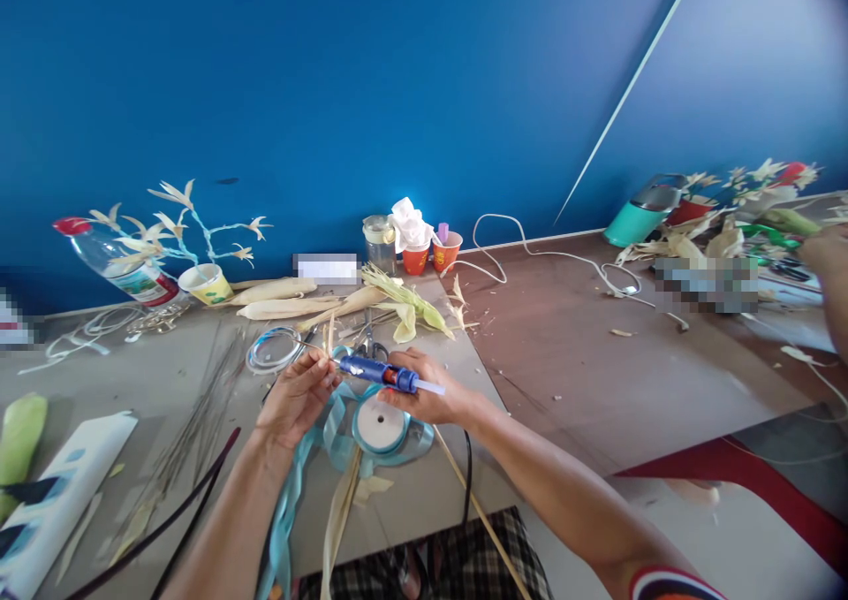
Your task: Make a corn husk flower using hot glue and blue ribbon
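My right hand (427,388) is wrapped round a blue hot glue gun (367,369), with a white glue stick (430,388) poking out of its back end. The gun's nozzle points left, up against the fingertips of my left hand (301,392). Those fingers pinch a small pale corn husk flower (330,333) on a thin stem. Below both hands lies a spool (380,421) of light blue ribbon (288,503), its loose end trailing toward the front edge. Scissors (371,349) lie partly hidden behind the glue gun.
Dried corn husks (288,307) and a coil of wire (273,350) lie behind my hands. At left are husk flowers in a paper cup (205,284), a plastic bottle (136,269) and a power strip (66,498). Red cups (415,259) stand by the wall. Another person's hand (825,255) is at right.
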Tool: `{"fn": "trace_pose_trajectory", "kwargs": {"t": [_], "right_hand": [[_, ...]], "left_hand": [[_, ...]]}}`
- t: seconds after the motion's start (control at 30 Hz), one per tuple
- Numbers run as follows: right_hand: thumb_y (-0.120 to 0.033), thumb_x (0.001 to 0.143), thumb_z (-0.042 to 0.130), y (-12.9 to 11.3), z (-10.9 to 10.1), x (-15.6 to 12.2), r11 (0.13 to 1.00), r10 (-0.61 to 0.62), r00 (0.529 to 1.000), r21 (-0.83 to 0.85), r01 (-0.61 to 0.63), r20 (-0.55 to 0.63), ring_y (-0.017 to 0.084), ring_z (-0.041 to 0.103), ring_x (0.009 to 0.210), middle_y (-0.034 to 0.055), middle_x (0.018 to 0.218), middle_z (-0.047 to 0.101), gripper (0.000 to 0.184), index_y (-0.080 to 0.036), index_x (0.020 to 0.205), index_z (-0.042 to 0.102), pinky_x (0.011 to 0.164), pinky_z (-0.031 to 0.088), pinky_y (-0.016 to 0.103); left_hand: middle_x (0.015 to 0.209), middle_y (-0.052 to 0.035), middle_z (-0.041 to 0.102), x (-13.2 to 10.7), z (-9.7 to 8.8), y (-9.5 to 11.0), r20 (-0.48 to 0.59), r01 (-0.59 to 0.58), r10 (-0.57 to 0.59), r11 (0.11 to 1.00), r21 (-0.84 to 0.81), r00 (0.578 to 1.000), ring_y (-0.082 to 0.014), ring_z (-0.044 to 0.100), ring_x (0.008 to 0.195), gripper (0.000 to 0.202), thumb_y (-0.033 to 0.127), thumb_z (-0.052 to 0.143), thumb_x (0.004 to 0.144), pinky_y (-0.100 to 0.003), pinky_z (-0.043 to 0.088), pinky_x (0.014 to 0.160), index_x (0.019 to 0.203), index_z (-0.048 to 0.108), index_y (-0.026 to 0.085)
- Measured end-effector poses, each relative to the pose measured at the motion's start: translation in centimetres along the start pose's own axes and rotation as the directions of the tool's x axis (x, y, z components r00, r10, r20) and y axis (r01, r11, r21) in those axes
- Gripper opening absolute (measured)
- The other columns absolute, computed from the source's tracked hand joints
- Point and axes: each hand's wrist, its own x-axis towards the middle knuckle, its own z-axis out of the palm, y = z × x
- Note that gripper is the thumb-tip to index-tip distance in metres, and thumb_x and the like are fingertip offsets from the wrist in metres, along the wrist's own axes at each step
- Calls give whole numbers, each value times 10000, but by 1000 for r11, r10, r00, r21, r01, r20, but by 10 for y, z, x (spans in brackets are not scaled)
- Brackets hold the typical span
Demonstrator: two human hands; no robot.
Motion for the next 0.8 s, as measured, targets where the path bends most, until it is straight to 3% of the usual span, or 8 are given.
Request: {"fn": "trace_pose_trajectory", "kwargs": {"t": [0.4,0.63,0.8], "right_hand": [[-443,817,529,5,0,1,1000,-6,999,-19,5,-41,127,404,591,-13,657,457,283,-193,731,425,621,364,265],[-447,820,529,1,0,0,999,-44,999,5,44,-30,132,429,619,-2,682,486,271,-190,765,462,629,372,267],[-420,810,535,3,-4,-1,999,44,994,34,-41,-97,123,414,594,-22,637,425,285,-200,689,400,574,343,247]], "left_hand": [[636,14,597,-2,5,-1,63,-20,20,1000,9,998,-50,470,510,144,165,756,652,-229,450,606,660,616,132],[610,20,589,-1,1,-1,38,-13,13,1000,-2,999,-54,473,510,122,159,742,672,-232,450,615,691,621,156],[636,20,579,0,2,0,56,-31,30,999,14,998,-53,463,514,151,174,750,660,-239,454,613,646,602,144]]}}
